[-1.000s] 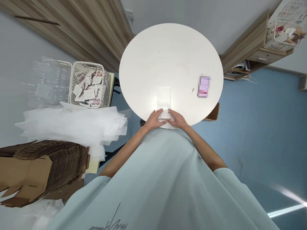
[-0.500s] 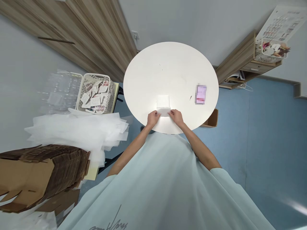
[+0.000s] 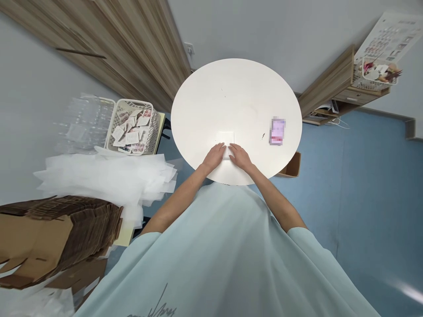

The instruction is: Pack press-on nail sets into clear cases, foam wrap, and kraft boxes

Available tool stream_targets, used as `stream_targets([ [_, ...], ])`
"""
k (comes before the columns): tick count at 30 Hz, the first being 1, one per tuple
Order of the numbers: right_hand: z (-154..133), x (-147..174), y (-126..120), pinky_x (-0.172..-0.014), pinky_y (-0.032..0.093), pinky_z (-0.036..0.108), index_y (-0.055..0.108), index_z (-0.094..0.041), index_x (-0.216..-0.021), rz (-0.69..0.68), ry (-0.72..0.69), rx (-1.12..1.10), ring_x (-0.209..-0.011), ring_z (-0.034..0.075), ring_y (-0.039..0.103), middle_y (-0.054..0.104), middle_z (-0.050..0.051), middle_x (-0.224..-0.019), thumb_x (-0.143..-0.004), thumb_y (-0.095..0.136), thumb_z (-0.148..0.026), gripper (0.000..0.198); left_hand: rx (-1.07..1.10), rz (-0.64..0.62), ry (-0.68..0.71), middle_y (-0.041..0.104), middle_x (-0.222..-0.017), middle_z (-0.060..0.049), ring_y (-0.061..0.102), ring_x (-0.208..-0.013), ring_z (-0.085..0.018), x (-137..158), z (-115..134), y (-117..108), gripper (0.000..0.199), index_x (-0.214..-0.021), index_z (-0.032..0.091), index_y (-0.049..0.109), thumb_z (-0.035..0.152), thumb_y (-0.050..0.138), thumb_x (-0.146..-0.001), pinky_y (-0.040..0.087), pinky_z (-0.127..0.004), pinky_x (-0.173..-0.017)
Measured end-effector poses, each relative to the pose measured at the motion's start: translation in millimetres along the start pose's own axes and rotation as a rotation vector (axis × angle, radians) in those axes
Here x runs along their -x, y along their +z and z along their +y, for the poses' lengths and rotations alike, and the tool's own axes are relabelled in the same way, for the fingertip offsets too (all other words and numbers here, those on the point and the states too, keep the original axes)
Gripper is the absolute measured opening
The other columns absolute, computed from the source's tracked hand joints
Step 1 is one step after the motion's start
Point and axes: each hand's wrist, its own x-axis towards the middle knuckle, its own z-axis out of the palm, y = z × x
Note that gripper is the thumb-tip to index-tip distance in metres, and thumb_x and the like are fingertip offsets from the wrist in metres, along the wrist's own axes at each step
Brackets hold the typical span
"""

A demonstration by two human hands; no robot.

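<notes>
A flat white square piece (image 3: 226, 138), like a foam sheet or pouch, lies near the front edge of the round white table (image 3: 238, 92). My left hand (image 3: 215, 155) rests on the left side of its near part, fingers stretched out flat. From the right, my right hand (image 3: 240, 156) presses on it in the same way, thumb a little apart. A narrow strip of the white piece shows between both hands. The rest of its near part is hidden under my fingers.
On the table's right lies a blurred purple item (image 3: 277, 131). At left stand a white basket (image 3: 152, 132) of small packets, a pile of white sheets (image 3: 109, 176) and stacked cardboard (image 3: 89, 233). An open cardboard box (image 3: 292, 165) sits below the table's right edge.
Both hands have moved inward and slightly away from me over the white piece. The fingers, earlier pinching the near edge's corners, now lie flat on it.
</notes>
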Motion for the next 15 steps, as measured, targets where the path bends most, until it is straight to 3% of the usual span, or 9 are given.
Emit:
stream_targets([
  [3, 4, 7, 6, -0.129, 0.043, 0.055, 0.050, -0.017, -0.162, -0.051, 0.002, 0.015, -0.160, 0.033, 0.042, 0.043, 0.016, -0.173, -0.099, 0.070, -0.029, 0.067, -0.060, -0.106, 0.017, 0.057, -0.163, -0.012, 0.052, -0.153, -0.029, 1, -3, -3, 0.051, -0.146, 0.018, 0.063, 0.015, 0.045, -0.099, 0.041, -0.052, -0.129],
  [8, 8, 46, 19, -0.128, 0.044, 0.054, 0.047, -0.018, -0.165, -0.024, -0.068, -0.009, -0.163, 0.031, 0.040, 0.040, 0.015, -0.175, -0.106, 0.061, -0.037, 0.063, -0.037, -0.101, 0.072, 0.050, -0.169, -0.016, 0.050, -0.155, -0.031, 38, 3, 4, 0.053, -0.150, 0.014, 0.061, 0.031, 0.058, -0.099, 0.036, -0.050, -0.132],
  [12, 7, 76, 22, -0.126, 0.045, 0.055, 0.053, -0.022, -0.161, -0.037, -0.071, -0.076, -0.159, 0.032, 0.045, 0.045, 0.014, -0.172, -0.106, 0.063, -0.045, 0.061, 0.037, -0.143, 0.052, 0.045, -0.172, -0.013, 0.046, -0.158, -0.030, 71, 9, 14, 0.069, -0.157, 0.021, 0.055, 0.045, 0.072, -0.094, 0.026, -0.053, -0.136],
  [15, 6, 82, 18, -0.126, 0.047, 0.052, 0.059, -0.025, -0.157, -0.030, -0.019, -0.163, -0.154, 0.031, 0.053, 0.052, 0.011, -0.168, -0.104, 0.066, -0.048, 0.058, 0.105, -0.130, -0.020, 0.049, -0.170, -0.011, 0.049, -0.156, -0.029, 78, 11, 18, 0.069, -0.156, 0.024, 0.056, 0.041, 0.075, -0.093, 0.028, -0.052, -0.135],
])
